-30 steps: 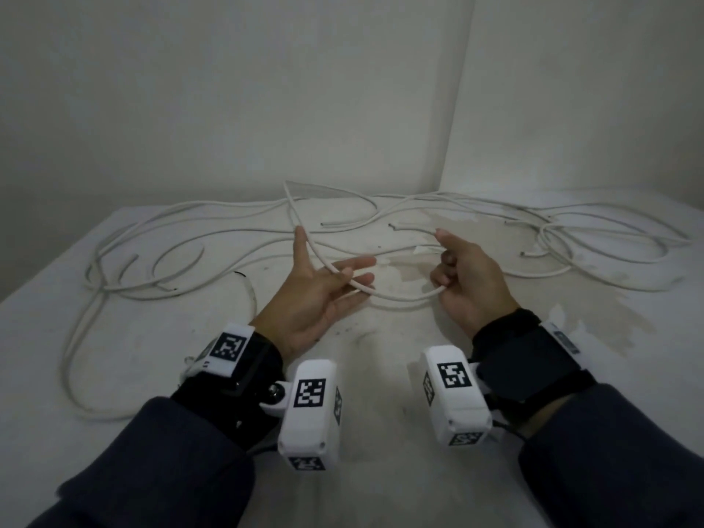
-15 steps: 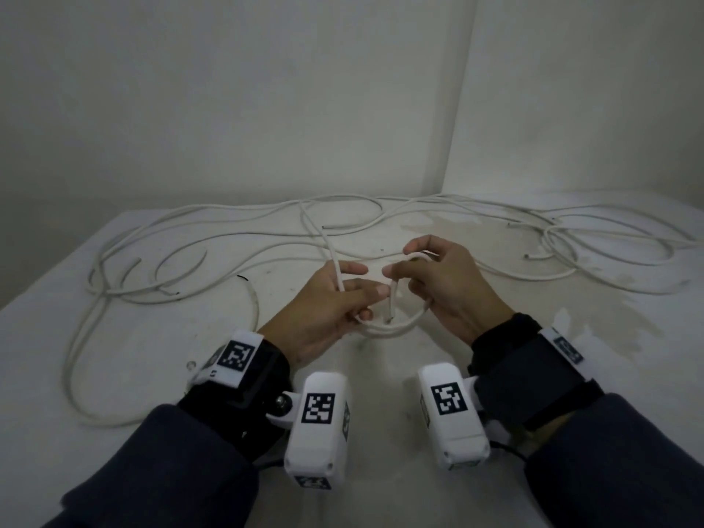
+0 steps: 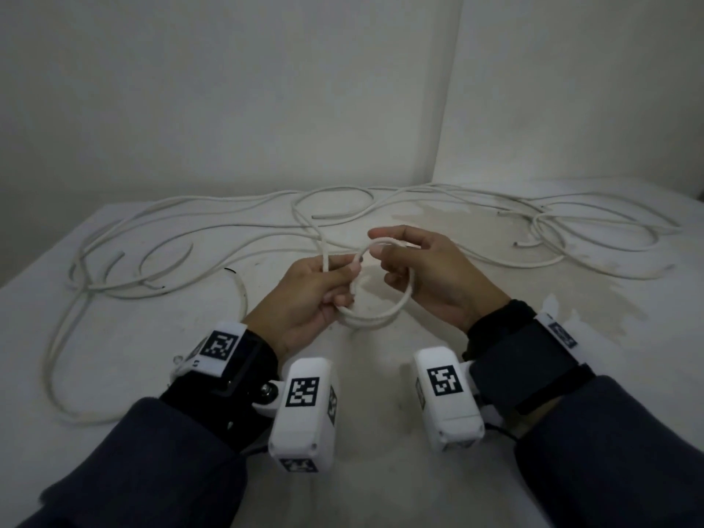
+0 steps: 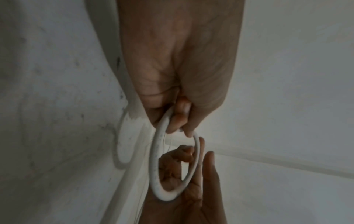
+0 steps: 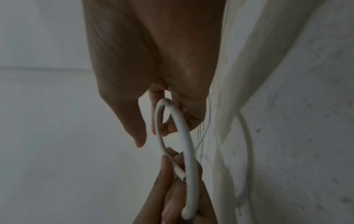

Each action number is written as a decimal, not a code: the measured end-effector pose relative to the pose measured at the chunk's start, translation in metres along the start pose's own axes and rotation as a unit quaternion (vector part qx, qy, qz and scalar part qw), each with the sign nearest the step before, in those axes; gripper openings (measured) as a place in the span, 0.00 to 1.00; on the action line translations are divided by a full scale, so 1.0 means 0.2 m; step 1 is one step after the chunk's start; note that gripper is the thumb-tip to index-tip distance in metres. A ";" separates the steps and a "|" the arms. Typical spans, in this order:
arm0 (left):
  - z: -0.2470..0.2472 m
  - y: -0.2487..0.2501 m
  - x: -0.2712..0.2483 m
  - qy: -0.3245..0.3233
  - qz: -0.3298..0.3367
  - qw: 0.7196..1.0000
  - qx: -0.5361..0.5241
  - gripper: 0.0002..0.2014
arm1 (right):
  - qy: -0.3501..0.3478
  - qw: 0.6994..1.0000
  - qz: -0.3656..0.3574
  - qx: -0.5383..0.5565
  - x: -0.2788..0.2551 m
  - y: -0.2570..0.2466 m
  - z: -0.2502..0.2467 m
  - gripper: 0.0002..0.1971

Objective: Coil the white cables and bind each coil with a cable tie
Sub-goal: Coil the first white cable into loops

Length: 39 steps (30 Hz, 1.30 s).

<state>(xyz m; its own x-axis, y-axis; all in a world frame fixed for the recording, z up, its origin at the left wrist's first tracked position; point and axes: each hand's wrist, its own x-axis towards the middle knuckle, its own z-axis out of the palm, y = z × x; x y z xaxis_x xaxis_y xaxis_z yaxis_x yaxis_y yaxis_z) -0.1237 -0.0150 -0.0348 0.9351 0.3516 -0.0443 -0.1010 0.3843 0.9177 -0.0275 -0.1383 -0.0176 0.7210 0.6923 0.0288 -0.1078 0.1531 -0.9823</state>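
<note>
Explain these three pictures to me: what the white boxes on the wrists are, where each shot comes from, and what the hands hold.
No machine here: a person works with bare hands. The white boxes with black square markers are cameras strapped to the wrists; a third sits on the head. The wide picture is the head view; the two dim close-ups look along each hand. Loose white cables sprawl across the white stained table. The left hand pinches a small white cable loop at its crossing, and the right hand curls round the loop's far side. No cable tie is visible.
</note>
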 end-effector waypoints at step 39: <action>0.00 -0.01 -0.01 -0.056 -0.067 0.993 -0.073 0.08 | -0.037 0.978 0.051 0.200 -0.01 -0.01 0.01 0.11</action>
<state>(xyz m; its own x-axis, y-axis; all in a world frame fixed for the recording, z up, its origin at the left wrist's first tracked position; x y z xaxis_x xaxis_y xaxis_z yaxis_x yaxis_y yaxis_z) -0.1259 -0.0165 -0.0363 0.9748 0.1937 -0.1106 -0.0130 0.5444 0.8387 -0.0301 -0.1385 -0.0162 0.6424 0.7654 -0.0374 -0.4466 0.3343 -0.8299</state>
